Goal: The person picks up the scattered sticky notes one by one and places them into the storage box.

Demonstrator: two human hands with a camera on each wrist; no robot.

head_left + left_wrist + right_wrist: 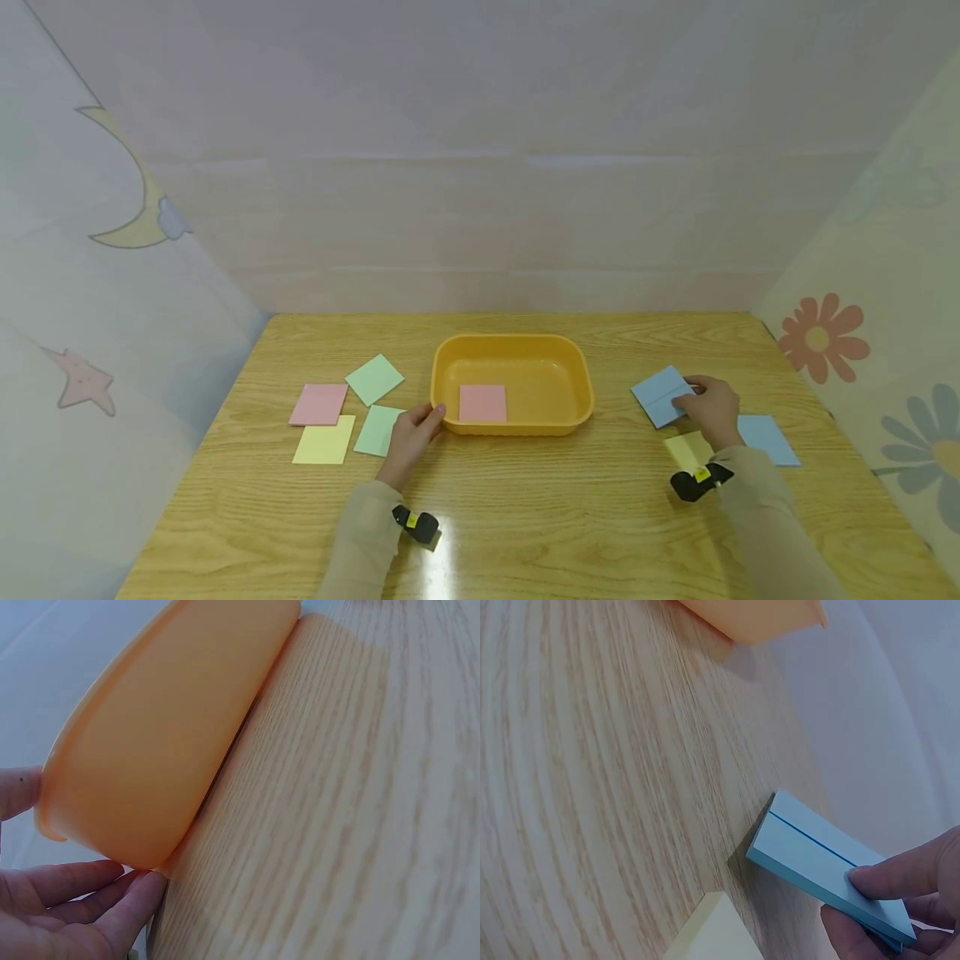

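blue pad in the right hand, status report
Right hand pinching blue pad. Left hand holding yellow tray by its corner. Nothing seen between pad and tray.

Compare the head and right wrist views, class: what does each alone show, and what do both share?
Head view alone: the left hand, two pink square paper pads and two green square paper pads. Right wrist view alone: a fingertip underneath the held blue square paper pad. Both: the right hand, that blue pad, the orange rounded plastic tray, a yellow square paper pad and the wooden table.

Gap between tray (512,338) and held pad (658,393)
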